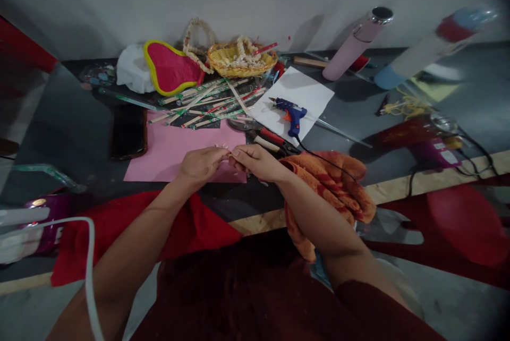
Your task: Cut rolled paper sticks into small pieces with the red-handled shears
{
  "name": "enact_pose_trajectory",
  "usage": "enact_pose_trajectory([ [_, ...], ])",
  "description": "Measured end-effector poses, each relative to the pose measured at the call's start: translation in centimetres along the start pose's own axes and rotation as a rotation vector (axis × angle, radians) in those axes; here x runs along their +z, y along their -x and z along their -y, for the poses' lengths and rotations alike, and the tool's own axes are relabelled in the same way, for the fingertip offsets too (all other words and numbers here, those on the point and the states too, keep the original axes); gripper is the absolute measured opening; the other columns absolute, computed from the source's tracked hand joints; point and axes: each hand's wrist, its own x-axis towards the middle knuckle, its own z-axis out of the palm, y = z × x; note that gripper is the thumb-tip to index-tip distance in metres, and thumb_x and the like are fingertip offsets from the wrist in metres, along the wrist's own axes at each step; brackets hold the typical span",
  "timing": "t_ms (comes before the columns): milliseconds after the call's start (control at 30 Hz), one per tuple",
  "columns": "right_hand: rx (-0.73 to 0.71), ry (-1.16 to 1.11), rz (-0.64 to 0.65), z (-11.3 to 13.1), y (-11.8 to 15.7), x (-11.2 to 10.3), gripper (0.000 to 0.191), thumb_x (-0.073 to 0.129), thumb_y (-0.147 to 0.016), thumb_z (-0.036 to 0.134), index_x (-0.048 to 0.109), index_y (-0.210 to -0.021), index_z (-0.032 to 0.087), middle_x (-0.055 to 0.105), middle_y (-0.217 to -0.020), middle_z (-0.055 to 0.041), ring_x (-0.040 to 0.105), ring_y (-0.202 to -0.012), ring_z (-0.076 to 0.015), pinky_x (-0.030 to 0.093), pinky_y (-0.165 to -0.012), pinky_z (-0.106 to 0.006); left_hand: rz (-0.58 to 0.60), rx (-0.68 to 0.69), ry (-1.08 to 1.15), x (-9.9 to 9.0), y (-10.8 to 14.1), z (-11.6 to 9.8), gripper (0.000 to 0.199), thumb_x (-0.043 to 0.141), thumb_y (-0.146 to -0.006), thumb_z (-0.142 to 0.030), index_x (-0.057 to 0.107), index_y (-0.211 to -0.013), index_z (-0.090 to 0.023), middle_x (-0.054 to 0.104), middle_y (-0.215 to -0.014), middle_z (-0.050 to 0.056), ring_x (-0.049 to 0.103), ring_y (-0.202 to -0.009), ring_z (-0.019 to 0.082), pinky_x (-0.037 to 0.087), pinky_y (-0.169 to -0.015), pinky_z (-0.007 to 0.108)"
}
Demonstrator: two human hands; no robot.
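Observation:
Over the front edge of a pink sheet of paper (175, 144), my left hand (203, 165) and my right hand (257, 162) meet with fingertips pinched together. Some small pale bits show around the fingers, too small to name. Just beyond lie pliers (273, 142) with red-and-black and pale handles, partly behind my right hand. A blue glue gun (292, 115) rests on a white sheet (319, 91) to the right. Several wooden sticks in printed wrappers (207, 102) are spread behind the pink paper.
A dark phone (128, 131) lies at the left. Along the wall stand a yellow-edged pink piece (171, 67), a wicker basket (227, 67) with pale strings, and a pink flask (354, 46). An orange towel (330, 181) and red cloth (191, 224) hang over the front edge.

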Motion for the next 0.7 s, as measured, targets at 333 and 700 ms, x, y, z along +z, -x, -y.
enact_pose_trajectory([
  [333,-0.111,-0.227,-0.011,-0.9,-0.2,1.0,0.043,0.046,-0.088,0.057,0.054,-0.077,0.016,0.045,-0.059,0.0048,0.036,-0.047,-0.0054,0.029,-0.045,-0.019,-0.220,0.010,-0.084,0.6,0.4,-0.5,0.031,0.038,-0.089,-0.021,0.067,-0.098,-0.020,0.074,-0.093,0.003,0.069,-0.086,0.014,0.051,-0.074,0.022],
  [700,-0.346,0.756,-0.225,-2.1,-0.8,-1.5,0.016,0.048,-0.086,0.014,0.062,-0.092,0.016,0.064,-0.090,-0.0071,0.058,-0.087,-0.0173,0.044,-0.081,-0.029,-0.412,-0.138,0.202,0.7,0.4,0.3,0.026,0.050,-0.091,-0.034,0.066,-0.102,-0.017,0.073,-0.088,0.004,0.062,-0.056,0.007,0.048,-0.061,0.018],
])
